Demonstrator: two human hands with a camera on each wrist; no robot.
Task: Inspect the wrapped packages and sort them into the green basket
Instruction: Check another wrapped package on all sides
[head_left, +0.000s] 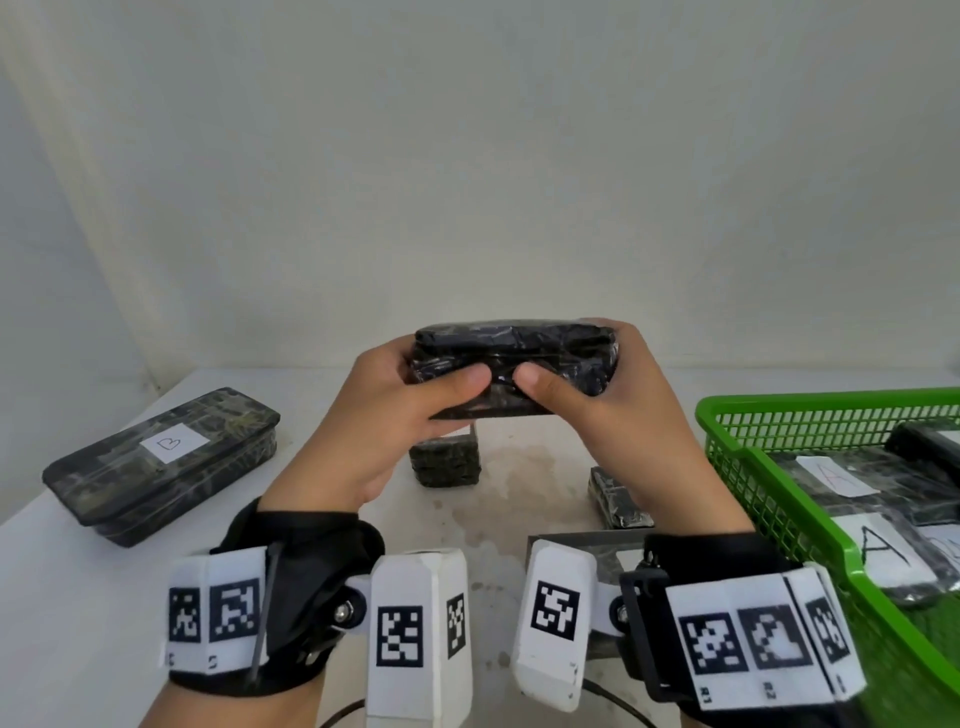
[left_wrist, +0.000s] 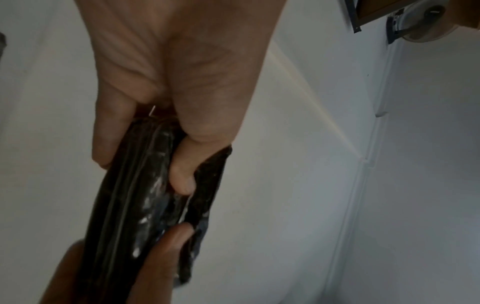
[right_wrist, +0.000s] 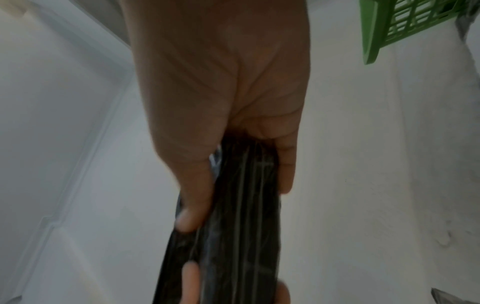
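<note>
While both hands lift it clear of the white table (head_left: 78, 597), the dark, glossy film-wrapped oblong package (head_left: 514, 358) sits centre-scene, tilted with a long edge face toward the head camera. Judgement: it is raised and turned this way for inspection, probably to bring a label or the wrap seam into sight; no label shows on the visible faces.

Left hand (head_left: 384, 415): thumb pressed on the near face, fingers curled behind the left end, a pinch across the thickness. Right hand (head_left: 608, 405): mirrored, thumb on the near face, fingers wrapped over the far right end. The thumb tips lie near each other, not touching. Gripping at the ends leaves most of the surface open to view.

Green plastic mesh basket (head_left: 727, 415), near right: holds similar wrapped packages with white paper labels, at least two marked "A". Judgement: A-marked items go here.

Long dark wrapped package with a white "B" label (head_left: 171, 457), far left, well apart from the basket; likely kept out deliberately.

Small dark wrapped block (head_left: 447, 462) and another small wrapped package (head_left: 618, 499) rest on the table below the hands, seemingly unsorted.
</note>
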